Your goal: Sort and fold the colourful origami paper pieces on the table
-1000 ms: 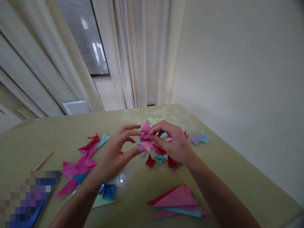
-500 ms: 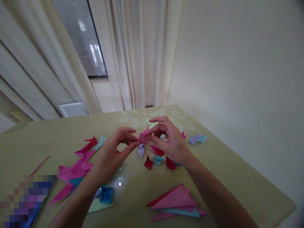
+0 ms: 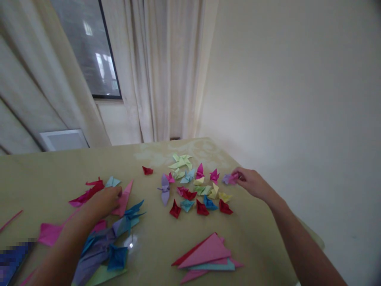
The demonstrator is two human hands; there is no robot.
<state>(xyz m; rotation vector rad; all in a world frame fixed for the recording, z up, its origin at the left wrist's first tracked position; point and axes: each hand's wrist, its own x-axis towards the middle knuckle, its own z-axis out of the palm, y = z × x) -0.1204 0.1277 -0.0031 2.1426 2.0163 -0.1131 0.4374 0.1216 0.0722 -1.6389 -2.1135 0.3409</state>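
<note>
My right hand [image 3: 251, 182] reaches to the far right of the table and pinches a small folded pink paper piece [image 3: 233, 178], set against a purple piece there. My left hand [image 3: 102, 201] rests on the left paper pile, its fingers curled onto a pink paper triangle [image 3: 125, 194]. Between the hands lies a cluster of several small folded paper shapes [image 3: 196, 192] in red, blue, yellow, green and pink. A purple folded figure [image 3: 164, 187] lies at the cluster's left.
The yellow-green table [image 3: 262, 230] ends close to the wall on the right. A stack of pink, red and blue paper triangles [image 3: 205, 256] lies near me. Blue and purple folded papers [image 3: 110, 242] sit by my left arm. Curtains and a window stand behind.
My hands, which held a pink folded piece together at the centre, have parted. The right hand carried it to the far right; the left dropped onto the left pile. The view shifted right.
</note>
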